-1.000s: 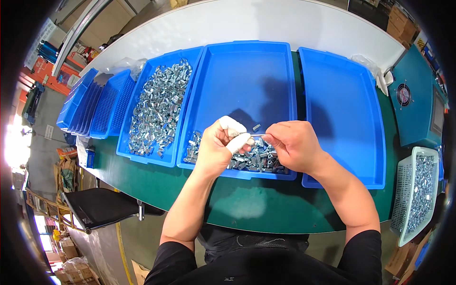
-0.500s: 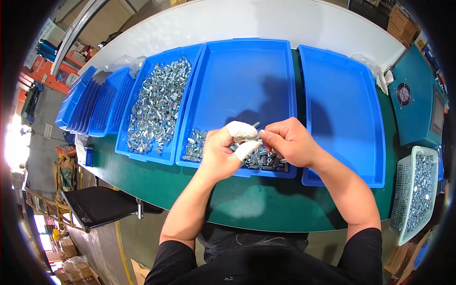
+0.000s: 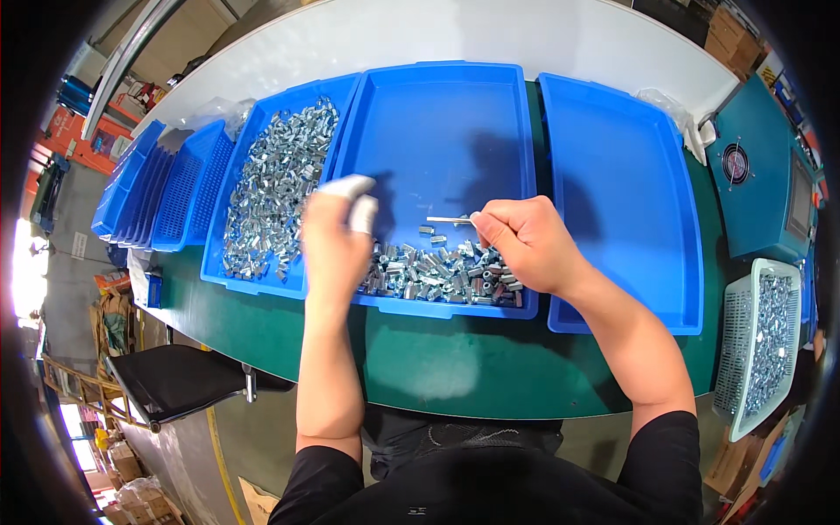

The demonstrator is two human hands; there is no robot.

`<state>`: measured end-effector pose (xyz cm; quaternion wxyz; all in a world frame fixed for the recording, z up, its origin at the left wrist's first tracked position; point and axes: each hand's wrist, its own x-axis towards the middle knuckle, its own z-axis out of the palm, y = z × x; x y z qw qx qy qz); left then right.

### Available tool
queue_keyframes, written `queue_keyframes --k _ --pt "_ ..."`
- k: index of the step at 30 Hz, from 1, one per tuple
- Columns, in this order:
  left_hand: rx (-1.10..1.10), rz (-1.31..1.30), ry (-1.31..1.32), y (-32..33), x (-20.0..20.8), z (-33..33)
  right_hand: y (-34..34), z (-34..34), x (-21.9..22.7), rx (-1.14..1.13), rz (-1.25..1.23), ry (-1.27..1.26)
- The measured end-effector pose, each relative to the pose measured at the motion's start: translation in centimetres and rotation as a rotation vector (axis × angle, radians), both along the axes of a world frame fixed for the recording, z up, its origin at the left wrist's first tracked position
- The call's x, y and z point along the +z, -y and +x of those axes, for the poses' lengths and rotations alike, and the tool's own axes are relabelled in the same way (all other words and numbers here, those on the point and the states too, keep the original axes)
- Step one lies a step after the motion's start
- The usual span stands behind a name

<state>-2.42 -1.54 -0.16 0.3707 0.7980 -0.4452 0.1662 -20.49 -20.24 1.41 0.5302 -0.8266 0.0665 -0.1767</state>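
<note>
My right hand (image 3: 523, 243) pinches a thin metal rod (image 3: 448, 220) over the middle blue tray (image 3: 437, 114), its tip pointing left. Below it a heap of small metal nuts (image 3: 442, 271) lies along that tray's near edge. My left hand (image 3: 335, 236), with white wraps on two fingertips, hovers at the divide between the middle tray and the left blue tray (image 3: 232, 271). It is blurred and I cannot see anything in it. The left tray holds a larger pile of metal parts (image 3: 276, 188).
An empty blue tray (image 3: 621, 192) lies to the right. A white basket of metal parts (image 3: 761, 341) stands at the far right beside a teal machine (image 3: 761, 166). Stacked blue trays (image 3: 149, 192) stand at the left. A dark stool (image 3: 175, 381) sits below the green table edge (image 3: 455, 367).
My hands were together over the nut heap; now the left hand has swung left toward the left tray, while the right hand keeps the rod in place.
</note>
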Motion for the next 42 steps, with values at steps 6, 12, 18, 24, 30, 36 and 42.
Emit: queue_keyframes --k 6,12,18,24,30,36,42 --pt "-0.333 0.267 -0.113 2.0 -0.6 -2.1 0.0 0.0 0.1 -0.023 0.016 -0.008" --pt "-0.294 0.384 -0.166 2.1 -1.1 -1.8 -0.1 0.0 0.2 -0.020 0.034 -0.039" --pt "-0.328 -0.246 -1.049 1.1 -0.1 -2.3 0.1 0.0 -0.1 -0.020 -0.002 -0.020" --pt "-0.439 -0.407 -1.294 1.8 -0.4 -3.6 0.2 -0.2 -0.1 -0.011 -0.053 -0.026" --pt "-0.454 -0.519 -1.323 2.0 -0.6 -3.8 0.1 -0.1 -0.2 -0.011 -0.086 -0.005" --pt "-0.479 -0.526 -1.329 1.8 -0.6 -3.6 0.2 -0.2 -0.3 -0.023 -0.031 -0.027" --pt "-0.464 -0.411 -1.192 2.0 -0.5 -4.3 0.3 -0.2 -0.7 -0.033 -0.114 -0.012"
